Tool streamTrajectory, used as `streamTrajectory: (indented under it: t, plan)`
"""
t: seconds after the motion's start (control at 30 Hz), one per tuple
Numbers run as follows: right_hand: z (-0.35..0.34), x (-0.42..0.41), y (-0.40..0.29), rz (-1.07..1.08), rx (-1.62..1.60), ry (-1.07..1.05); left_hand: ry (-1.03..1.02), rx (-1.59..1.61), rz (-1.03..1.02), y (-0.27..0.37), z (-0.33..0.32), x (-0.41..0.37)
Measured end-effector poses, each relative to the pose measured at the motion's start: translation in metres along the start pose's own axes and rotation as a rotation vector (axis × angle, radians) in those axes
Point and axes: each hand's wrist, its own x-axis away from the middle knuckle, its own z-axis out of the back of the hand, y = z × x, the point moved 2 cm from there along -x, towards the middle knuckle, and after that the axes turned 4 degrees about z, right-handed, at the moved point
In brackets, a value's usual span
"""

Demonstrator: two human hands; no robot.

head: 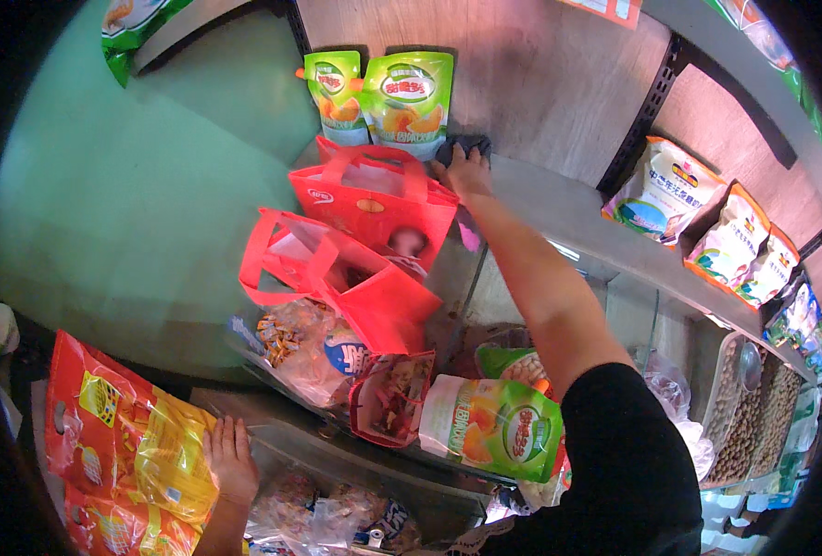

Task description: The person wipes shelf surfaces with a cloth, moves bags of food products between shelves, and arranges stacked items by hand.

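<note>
My right hand [468, 174] reaches across to the upper shelf, its fingers over a dark cloth [477, 147] that lies against the shelf surface. Right beside the cloth stand a large green drink-powder pouch [409, 97] with oranges printed on it and a smaller matching pouch [334, 97]. Below my right wrist are two red gift bags, a rear one [369, 201] and a front one [383, 299], both with loop handles. My left hand [231, 459] rests flat at a lower shelf's edge, holding nothing, next to a red and yellow plastic package [133, 431].
Under my right arm, another orange-drink pouch [494, 427] lies beside a red box [393, 399] and bagged sweets [306, 347]. White milk-powder bags [664, 191] line the shelf at right. Clear bins of nuts or beans [748, 417] sit below. A pale green panel [140, 229] fills the left.
</note>
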Motion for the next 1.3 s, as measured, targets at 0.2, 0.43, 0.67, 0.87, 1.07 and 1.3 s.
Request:
streamTrajectory:
  t: [0.2, 0.43, 0.67, 0.87, 1.07, 1.3]
  plan:
    - [0.057, -0.027, -0.018, 0.100, -0.292, 0.049, -0.014, 0.066, 0.050, 0.003, 0.007, 0.004]
    - [0.009, -0.059, -0.030, 0.181, -0.534, -0.074, 0.003, 0.088, 0.045, 0.002, 0.005, -0.001]
    - [0.030, -0.013, -0.067, 0.373, -0.466, -0.053, -0.005, 0.088, 0.034, 0.003, 0.011, 0.000]
    - [0.013, 0.087, -0.124, 0.421, -0.540, -0.253, 0.010, 0.031, 0.031, 0.001, 0.003, 0.004]
    - [-0.010, 0.234, -0.166, 0.586, -0.599, -0.355, -0.007, 0.072, 0.044, 0.002, 0.011, 0.006]
    - [0.002, 0.204, -0.158, 0.513, -0.550, -0.360, 0.009, 0.019, 0.022, 0.002, 0.008, 0.004]
